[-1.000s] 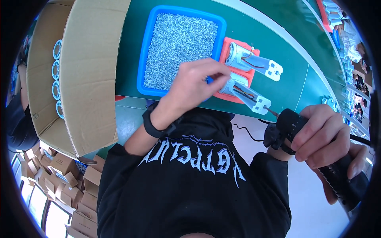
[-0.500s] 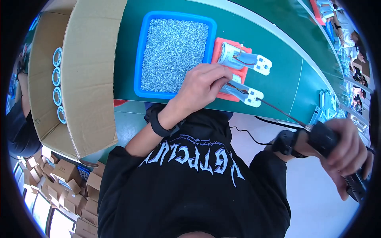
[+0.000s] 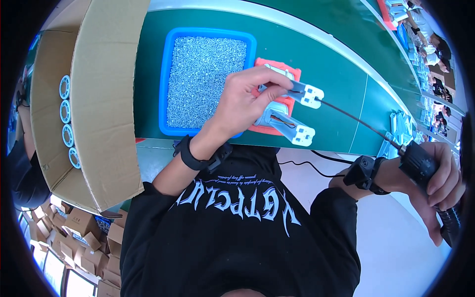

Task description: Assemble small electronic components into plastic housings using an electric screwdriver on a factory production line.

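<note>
My left hand (image 3: 250,96) has thumb and forefinger pinched together at the neck of the far pale-blue housing (image 3: 311,96); what lies between the fingertips is hidden. My right hand (image 3: 426,190) grips a black electric screwdriver (image 3: 418,163). Its long thin shaft reaches left, with the tip at the white end plate of that far housing. A second, similar housing (image 3: 302,134) with brown wires lies just nearer to me, untouched. Both rest in a pink-red foam holder (image 3: 297,73). Beside it, a blue tray (image 3: 164,94) is full of small silvery screws (image 3: 205,72).
A tall cardboard box (image 3: 106,104) on the left has several pale-blue rings (image 3: 66,111) inside. More pale-blue parts (image 3: 396,129) lie on the green table (image 3: 336,126) at right. Opened cartons (image 3: 81,222) are piled lower left. People work at far right; another person is at far left.
My left hand and the screwdriver tip have shifted from the near housing to the far one. The whole view has moved a little, so the tray and holder appear lower and further left.
</note>
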Action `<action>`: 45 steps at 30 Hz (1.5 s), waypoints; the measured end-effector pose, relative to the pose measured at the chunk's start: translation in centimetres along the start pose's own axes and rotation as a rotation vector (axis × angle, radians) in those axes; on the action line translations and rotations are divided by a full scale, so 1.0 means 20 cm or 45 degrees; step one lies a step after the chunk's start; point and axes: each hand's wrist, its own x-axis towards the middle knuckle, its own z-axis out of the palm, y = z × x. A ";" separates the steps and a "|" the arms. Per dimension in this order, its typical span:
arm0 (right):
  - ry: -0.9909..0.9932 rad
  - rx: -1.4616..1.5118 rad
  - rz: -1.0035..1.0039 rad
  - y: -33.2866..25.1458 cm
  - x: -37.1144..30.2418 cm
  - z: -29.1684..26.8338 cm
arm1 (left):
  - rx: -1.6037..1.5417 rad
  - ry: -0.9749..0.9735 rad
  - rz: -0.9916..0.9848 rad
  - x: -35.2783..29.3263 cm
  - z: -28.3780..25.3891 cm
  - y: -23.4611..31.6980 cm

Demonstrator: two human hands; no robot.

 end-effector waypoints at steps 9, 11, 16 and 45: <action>0.050 0.161 0.210 0.11 0.00 -0.13 | -0.248 -0.123 -0.130 0.04 0.04 -0.05; 0.085 0.203 0.222 0.13 -0.01 -0.13 | -0.244 -0.138 -0.137 0.06 0.03 -0.05; 0.065 0.185 0.182 0.16 -0.02 -0.11 | -0.208 -0.205 -0.131 0.08 0.02 -0.04; -0.077 0.111 0.236 0.27 -0.03 -0.03 | 0.425 0.145 0.609 0.06 0.06 -0.04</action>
